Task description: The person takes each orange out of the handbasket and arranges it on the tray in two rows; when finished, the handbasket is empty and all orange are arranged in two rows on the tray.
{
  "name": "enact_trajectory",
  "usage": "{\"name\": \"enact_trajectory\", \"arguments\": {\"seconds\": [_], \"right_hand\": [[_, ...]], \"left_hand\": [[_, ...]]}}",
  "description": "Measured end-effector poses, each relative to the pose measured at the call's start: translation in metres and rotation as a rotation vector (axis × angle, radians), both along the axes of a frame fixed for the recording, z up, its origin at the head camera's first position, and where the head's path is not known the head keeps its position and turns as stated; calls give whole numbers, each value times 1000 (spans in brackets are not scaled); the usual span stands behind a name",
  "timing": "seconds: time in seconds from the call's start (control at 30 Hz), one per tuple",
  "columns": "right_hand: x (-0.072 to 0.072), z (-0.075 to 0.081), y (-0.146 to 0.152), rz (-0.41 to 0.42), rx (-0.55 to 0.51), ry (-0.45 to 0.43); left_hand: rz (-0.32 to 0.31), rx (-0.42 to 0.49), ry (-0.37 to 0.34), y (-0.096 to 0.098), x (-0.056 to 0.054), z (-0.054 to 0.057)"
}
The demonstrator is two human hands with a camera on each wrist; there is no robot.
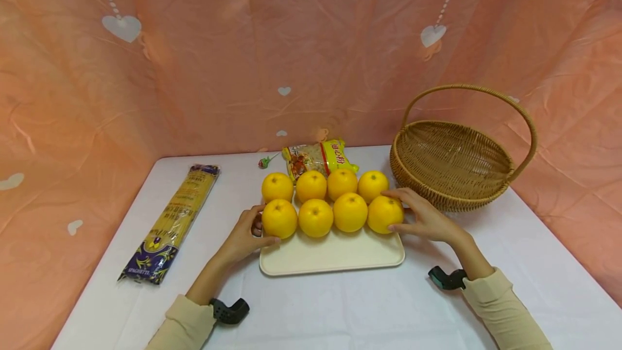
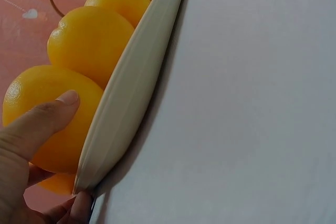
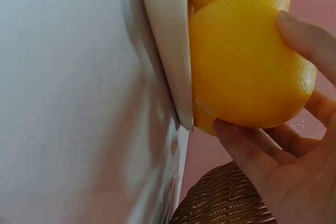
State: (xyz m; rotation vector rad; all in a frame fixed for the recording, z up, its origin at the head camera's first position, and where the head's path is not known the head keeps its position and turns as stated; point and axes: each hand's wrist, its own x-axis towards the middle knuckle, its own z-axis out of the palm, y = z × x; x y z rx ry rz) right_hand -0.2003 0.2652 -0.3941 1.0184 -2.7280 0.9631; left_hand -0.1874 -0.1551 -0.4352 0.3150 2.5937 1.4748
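Note:
Several yellow oranges (image 1: 316, 218) stand in two rows on a cream rectangular tray (image 1: 330, 258), whose front strip is bare. My left hand (image 1: 245, 234) holds the front-row orange (image 2: 58, 119) at the left end. Its thumb (image 2: 52, 111) lies across the fruit, while other fingertips are right at the tray's corner in the left wrist view. At the opposite end, my right hand (image 1: 425, 217) spreads thumb and fingers round the rightmost front orange (image 3: 247, 66). Both of these oranges sit against their neighbours in the row.
Right of the tray stands a wicker basket (image 1: 452, 161) with a tall arched handle. A pack of spaghetti (image 1: 170, 226) lies at the left. Behind the oranges are a yellow food packet (image 1: 316, 156) and a small rosebud (image 1: 264, 162). A pink curtain (image 1: 272, 58) backs the white-covered table (image 1: 340, 312).

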Motion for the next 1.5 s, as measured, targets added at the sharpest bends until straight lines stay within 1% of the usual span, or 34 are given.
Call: {"name": "enact_trajectory", "arguments": {"seconds": [0.3,0.6,0.87,1.03,1.2,1.3,1.4,1.5], "right_hand": [[-1,-1,-2,-3,-2,-27],[-3,-4,-2,2,-17,-17],[-1,-2,-2,-11,-1,-30],[-1,-2,-1,-5,11,-4],[-1,-1,-2,18,-12,37],[-1,0,-2,30,-28,41],[-2,0,-1,37,-38,40],[-2,2,0,40,-61,17]], "left_hand": [[-5,-17,9,-3,0,-1],[-15,-11,20,-4,0,-1],[-11,-11,-5,-4,1,0],[-5,-18,-21,-3,1,1],[0,-22,-31,-2,1,3],[-3,-19,-38,-3,1,4],[-11,-19,-49,-5,2,4],[-30,-21,-58,-7,1,4]]}}
